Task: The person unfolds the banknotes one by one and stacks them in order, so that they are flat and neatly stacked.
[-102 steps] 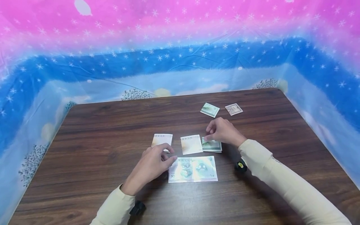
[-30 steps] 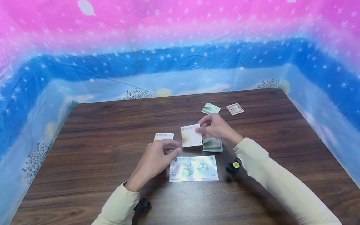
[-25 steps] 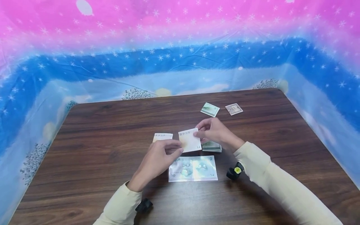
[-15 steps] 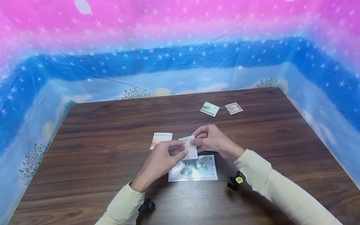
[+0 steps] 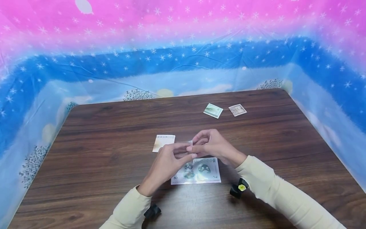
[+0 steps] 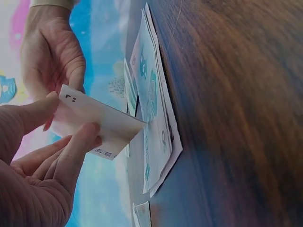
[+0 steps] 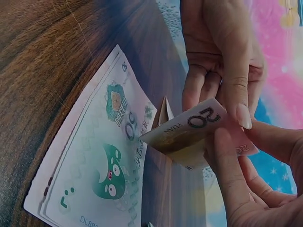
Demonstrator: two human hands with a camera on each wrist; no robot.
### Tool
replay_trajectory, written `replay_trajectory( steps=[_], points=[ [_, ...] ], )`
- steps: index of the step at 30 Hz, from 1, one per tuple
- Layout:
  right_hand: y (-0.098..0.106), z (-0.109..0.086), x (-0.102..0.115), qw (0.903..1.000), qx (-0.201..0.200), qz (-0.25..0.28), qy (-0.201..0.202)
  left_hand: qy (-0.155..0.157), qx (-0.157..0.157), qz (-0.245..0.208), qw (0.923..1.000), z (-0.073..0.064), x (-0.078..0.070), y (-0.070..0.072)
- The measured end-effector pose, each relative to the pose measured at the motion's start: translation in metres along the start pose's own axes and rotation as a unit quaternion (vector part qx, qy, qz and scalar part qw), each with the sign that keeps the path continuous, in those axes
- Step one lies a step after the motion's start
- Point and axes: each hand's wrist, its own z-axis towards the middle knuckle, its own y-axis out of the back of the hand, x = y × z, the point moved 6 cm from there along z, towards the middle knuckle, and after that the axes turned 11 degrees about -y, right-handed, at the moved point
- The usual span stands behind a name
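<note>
Both hands hold a folded 20-yuan play banknote point(image 7: 184, 135) close above the flat 50 notes. My left hand point(image 5: 166, 163) pinches it from the left, thumb on one face and fingers on the other. From the other side my right hand point(image 5: 220, 148) has it between thumb and fingers. In the head view the fingers hide most of this note. The pile of 50-yuan play banknotes point(image 5: 206, 171), with a green cartoon figure, lies just below the hands. A second pale folded banknote point(image 5: 163, 143) rests on the table left of the fingertips.
A folded green banknote point(image 5: 213, 110) and a folded brown one point(image 5: 237, 110) lie toward the back right of the dark wooden table point(image 5: 114, 127). Green folded notes point(image 6: 130, 87) show behind the 50s in the left wrist view. A printed cloth point(image 5: 183, 60) surrounds the table.
The right hand has picked up the folded 20 note and brought it down toward the left hand, which now grips it too. The note has turned, showing little of its face in the head view.
</note>
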Motion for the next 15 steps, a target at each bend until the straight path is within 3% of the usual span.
replay_trajectory(
  steps=[15],
  points=[
    [0.0039,-0.0011,0.0021,0.9983,-0.019,-0.038,0.039,0.025,0.000,-0.083,0.9962,0.0013,0.0046,-0.0010]
  ],
)
